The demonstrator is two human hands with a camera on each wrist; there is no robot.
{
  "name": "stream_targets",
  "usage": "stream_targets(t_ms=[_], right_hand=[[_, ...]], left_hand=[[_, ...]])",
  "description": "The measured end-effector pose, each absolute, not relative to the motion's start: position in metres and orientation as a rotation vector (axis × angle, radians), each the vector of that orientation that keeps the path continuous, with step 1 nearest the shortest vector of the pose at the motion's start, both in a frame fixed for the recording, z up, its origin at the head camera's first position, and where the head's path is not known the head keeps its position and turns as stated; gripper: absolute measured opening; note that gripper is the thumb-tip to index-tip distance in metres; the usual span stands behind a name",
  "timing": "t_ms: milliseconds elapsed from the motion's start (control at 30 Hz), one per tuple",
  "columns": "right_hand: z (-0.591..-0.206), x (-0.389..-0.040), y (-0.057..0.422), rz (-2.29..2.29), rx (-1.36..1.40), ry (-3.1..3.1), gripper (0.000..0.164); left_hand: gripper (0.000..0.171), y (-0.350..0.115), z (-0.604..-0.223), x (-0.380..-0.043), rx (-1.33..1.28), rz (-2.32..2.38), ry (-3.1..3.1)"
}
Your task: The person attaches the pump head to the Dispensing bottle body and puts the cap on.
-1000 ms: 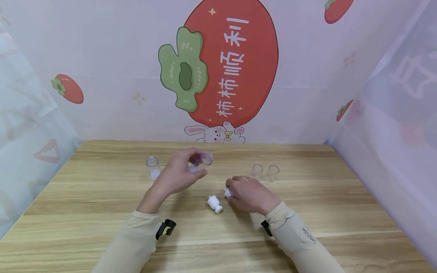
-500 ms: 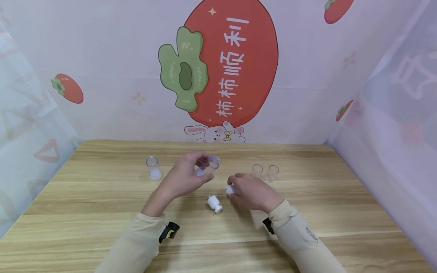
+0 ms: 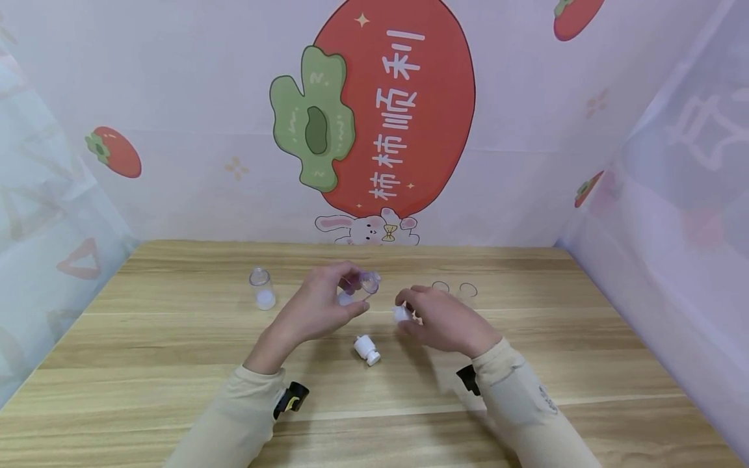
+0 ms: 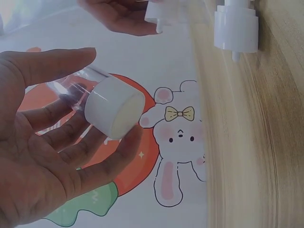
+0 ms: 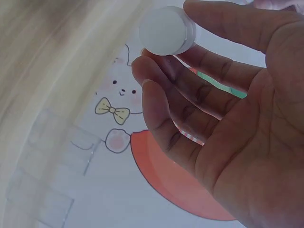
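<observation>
My left hand (image 3: 320, 300) grips a clear bottle (image 3: 370, 282) with a white base (image 4: 114, 107), held tilted above the table, its neck towards the right. Thumb and fingers curl round its clear wall in the left wrist view. To the right, my right hand (image 3: 446, 317) pinches a white pump head (image 3: 402, 314) between thumb and fingertips. The right wrist view shows the round white end (image 5: 164, 31) of that pump head. A second white pump head (image 3: 367, 350) lies on its side on the table between the two hands, nearer the front.
Another clear bottle (image 3: 262, 288) with a white base stands on the wooden table (image 3: 146, 364) at left. Two clear caps (image 3: 468, 291) stand at the back right, partly behind my right hand. Printed cloth (image 3: 205, 195) rises behind the table's back edge.
My left hand has moved right with the bottle, bringing it nearer the right hand. My right hand has moved back and slightly right with its pump head. The other pump head has stayed put.
</observation>
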State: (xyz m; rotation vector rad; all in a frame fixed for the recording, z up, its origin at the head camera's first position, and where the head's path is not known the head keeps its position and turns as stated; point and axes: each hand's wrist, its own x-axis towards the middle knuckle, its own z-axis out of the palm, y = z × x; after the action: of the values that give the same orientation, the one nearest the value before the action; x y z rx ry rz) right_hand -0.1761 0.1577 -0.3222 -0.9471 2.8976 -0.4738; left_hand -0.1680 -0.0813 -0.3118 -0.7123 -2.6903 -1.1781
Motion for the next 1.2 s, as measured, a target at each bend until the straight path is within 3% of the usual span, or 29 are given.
stream_targets(t_ms=[1200], right_hand=[[-0.292, -0.168, 0.175, -0.641, -1.032, 2.987, 0.025]], left_hand=[[0.034, -0.079, -0.314, -0.170, -0.736, -1.160, -2.727]])
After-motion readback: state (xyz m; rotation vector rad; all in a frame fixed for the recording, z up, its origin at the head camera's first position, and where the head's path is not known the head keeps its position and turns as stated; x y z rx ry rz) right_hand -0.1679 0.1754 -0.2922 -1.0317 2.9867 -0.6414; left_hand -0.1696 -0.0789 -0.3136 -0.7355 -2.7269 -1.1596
